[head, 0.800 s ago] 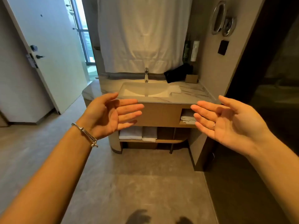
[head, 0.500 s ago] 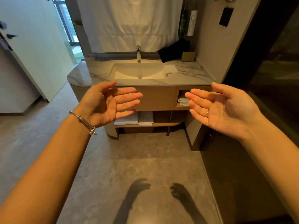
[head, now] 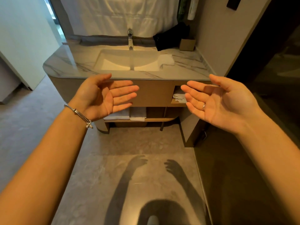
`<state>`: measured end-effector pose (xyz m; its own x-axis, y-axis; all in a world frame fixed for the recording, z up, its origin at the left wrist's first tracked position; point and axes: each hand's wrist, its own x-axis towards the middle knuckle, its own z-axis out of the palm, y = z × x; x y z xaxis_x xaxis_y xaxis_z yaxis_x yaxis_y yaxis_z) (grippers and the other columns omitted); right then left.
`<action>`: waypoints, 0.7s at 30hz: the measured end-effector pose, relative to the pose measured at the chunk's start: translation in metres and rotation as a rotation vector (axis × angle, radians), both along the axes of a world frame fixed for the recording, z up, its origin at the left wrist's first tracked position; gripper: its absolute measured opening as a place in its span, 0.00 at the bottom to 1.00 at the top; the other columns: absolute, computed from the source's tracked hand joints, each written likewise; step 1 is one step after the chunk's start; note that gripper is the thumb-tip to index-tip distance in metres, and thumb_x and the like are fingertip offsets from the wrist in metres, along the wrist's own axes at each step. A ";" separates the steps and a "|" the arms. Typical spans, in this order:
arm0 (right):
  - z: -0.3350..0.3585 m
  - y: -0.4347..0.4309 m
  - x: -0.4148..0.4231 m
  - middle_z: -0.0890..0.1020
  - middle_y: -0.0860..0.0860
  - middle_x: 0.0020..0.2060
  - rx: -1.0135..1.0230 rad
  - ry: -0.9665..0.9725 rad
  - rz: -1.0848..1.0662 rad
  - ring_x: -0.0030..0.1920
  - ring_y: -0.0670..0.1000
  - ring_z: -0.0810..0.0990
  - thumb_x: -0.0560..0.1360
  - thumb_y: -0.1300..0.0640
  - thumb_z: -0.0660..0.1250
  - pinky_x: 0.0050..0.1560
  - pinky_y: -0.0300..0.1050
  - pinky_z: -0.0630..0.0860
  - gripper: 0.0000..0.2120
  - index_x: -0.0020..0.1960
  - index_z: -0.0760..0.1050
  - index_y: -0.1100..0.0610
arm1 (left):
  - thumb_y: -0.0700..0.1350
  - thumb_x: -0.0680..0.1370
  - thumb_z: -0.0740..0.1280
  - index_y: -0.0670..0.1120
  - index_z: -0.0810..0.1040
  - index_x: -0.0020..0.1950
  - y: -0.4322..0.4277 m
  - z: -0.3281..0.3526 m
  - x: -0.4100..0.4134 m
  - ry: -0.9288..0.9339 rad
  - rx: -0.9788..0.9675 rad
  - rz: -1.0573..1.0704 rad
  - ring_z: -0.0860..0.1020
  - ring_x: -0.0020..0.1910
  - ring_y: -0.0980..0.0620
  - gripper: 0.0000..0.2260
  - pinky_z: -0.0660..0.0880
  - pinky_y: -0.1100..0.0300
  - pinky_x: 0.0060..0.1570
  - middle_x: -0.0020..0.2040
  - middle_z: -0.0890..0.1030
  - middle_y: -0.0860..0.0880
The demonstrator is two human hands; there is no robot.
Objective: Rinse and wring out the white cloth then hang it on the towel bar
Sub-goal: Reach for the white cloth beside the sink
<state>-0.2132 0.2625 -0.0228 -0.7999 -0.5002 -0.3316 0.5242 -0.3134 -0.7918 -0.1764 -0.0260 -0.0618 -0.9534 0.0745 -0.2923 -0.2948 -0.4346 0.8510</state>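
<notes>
While both hands hang short of the vanity:
L hand (head: 103, 96): fingers spread, empty.
Sink (head: 113, 54): centre.
White cloth (head: 165, 60): folded on counter, touching sink's R rim, up-left of R fingers.
R hand (head: 222, 101): spread, empty; nearer cloth.

Glossy veined marble countertop (head: 186, 69) beyond both palms; polished metal faucet (head: 130, 38) further back; soft white cloth (head: 166, 60) above the right hand (head: 222, 103); matt wood-look cabinet front (head: 154, 93) between the fingertips.
</notes>
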 end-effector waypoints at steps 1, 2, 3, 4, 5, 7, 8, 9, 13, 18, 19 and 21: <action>-0.001 -0.001 -0.009 0.85 0.55 0.51 -0.006 -0.003 0.005 0.46 0.51 0.85 0.76 0.48 0.57 0.43 0.44 0.82 0.19 0.58 0.75 0.59 | 0.54 0.76 0.53 0.44 0.80 0.54 -0.001 -0.002 -0.007 0.001 0.006 -0.004 0.82 0.52 0.48 0.21 0.79 0.51 0.50 0.53 0.84 0.45; -0.002 -0.003 -0.017 0.85 0.55 0.51 -0.010 -0.009 0.011 0.46 0.51 0.85 0.76 0.48 0.57 0.43 0.44 0.82 0.19 0.58 0.76 0.59 | 0.54 0.76 0.53 0.44 0.80 0.54 -0.002 -0.003 -0.013 0.003 0.011 -0.005 0.82 0.52 0.48 0.21 0.78 0.51 0.51 0.53 0.84 0.45; -0.004 -0.005 -0.026 0.85 0.55 0.51 -0.009 -0.013 0.017 0.46 0.50 0.85 0.76 0.48 0.57 0.43 0.44 0.82 0.19 0.57 0.76 0.58 | 0.54 0.75 0.55 0.44 0.81 0.53 -0.004 -0.005 -0.020 0.007 0.015 -0.002 0.82 0.53 0.48 0.21 0.78 0.51 0.51 0.53 0.84 0.45; -0.006 -0.007 -0.034 0.85 0.54 0.51 -0.007 -0.016 0.021 0.46 0.50 0.85 0.76 0.48 0.57 0.43 0.43 0.82 0.18 0.57 0.76 0.58 | 0.54 0.74 0.56 0.45 0.82 0.52 -0.007 -0.007 -0.027 0.011 0.014 0.003 0.81 0.53 0.48 0.20 0.78 0.51 0.51 0.53 0.84 0.45; -0.009 -0.010 -0.043 0.85 0.54 0.51 -0.008 -0.022 0.025 0.46 0.50 0.85 0.75 0.48 0.57 0.43 0.43 0.82 0.18 0.57 0.77 0.58 | 0.54 0.73 0.57 0.45 0.82 0.52 -0.010 -0.009 -0.034 0.013 0.016 0.011 0.81 0.53 0.48 0.20 0.78 0.51 0.51 0.53 0.84 0.45; -0.013 -0.016 -0.059 0.85 0.54 0.50 -0.008 -0.032 0.024 0.45 0.50 0.85 0.75 0.49 0.58 0.43 0.44 0.82 0.17 0.56 0.77 0.58 | 0.54 0.73 0.57 0.44 0.82 0.51 -0.015 -0.013 -0.048 0.009 0.016 0.028 0.81 0.53 0.48 0.20 0.78 0.51 0.51 0.52 0.84 0.45; -0.015 -0.019 -0.067 0.85 0.53 0.50 -0.008 -0.036 0.022 0.45 0.50 0.85 0.75 0.49 0.58 0.43 0.44 0.82 0.17 0.56 0.77 0.57 | 0.54 0.74 0.56 0.44 0.82 0.51 -0.018 -0.015 -0.056 0.006 0.008 0.028 0.82 0.52 0.48 0.20 0.78 0.51 0.51 0.52 0.84 0.45; -0.018 -0.024 -0.077 0.86 0.53 0.49 -0.011 -0.044 0.017 0.44 0.49 0.85 0.75 0.49 0.59 0.43 0.44 0.82 0.17 0.56 0.78 0.57 | 0.54 0.75 0.55 0.44 0.82 0.50 -0.021 -0.017 -0.065 0.000 0.003 0.027 0.82 0.52 0.48 0.20 0.78 0.51 0.51 0.52 0.84 0.45; -0.024 -0.041 -0.110 0.86 0.52 0.45 -0.028 -0.051 -0.030 0.43 0.49 0.85 0.72 0.50 0.61 0.44 0.44 0.82 0.15 0.52 0.79 0.57 | 0.53 0.77 0.52 0.43 0.83 0.50 -0.039 -0.020 -0.100 -0.007 0.015 0.017 0.83 0.49 0.49 0.22 0.78 0.52 0.50 0.50 0.85 0.44; -0.030 -0.059 -0.149 0.86 0.52 0.43 -0.034 -0.065 -0.035 0.41 0.49 0.85 0.68 0.50 0.63 0.42 0.43 0.82 0.16 0.51 0.79 0.57 | 0.52 0.75 0.55 0.43 0.83 0.48 -0.057 -0.022 -0.145 -0.012 0.021 0.025 0.83 0.48 0.48 0.20 0.78 0.51 0.48 0.48 0.85 0.43; -0.031 -0.062 -0.159 0.86 0.52 0.43 -0.037 -0.070 -0.034 0.41 0.49 0.84 0.67 0.50 0.63 0.42 0.43 0.82 0.16 0.50 0.79 0.57 | 0.52 0.73 0.56 0.42 0.83 0.47 -0.058 -0.023 -0.157 -0.018 0.026 0.028 0.83 0.48 0.48 0.20 0.79 0.51 0.48 0.48 0.85 0.43; -0.033 -0.064 -0.176 0.86 0.52 0.42 -0.040 -0.081 -0.042 0.40 0.49 0.84 0.66 0.50 0.63 0.39 0.42 0.82 0.16 0.50 0.79 0.57 | 0.52 0.70 0.58 0.42 0.83 0.47 -0.060 -0.027 -0.176 -0.026 0.031 0.025 0.83 0.47 0.48 0.20 0.79 0.51 0.48 0.48 0.85 0.43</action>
<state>-0.3894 0.1988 -0.0560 -0.7919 -0.4809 -0.3764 0.5718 -0.3674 -0.7335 -0.3523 -0.0863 -0.0888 -0.9471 0.0603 -0.3152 -0.3057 -0.4678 0.8293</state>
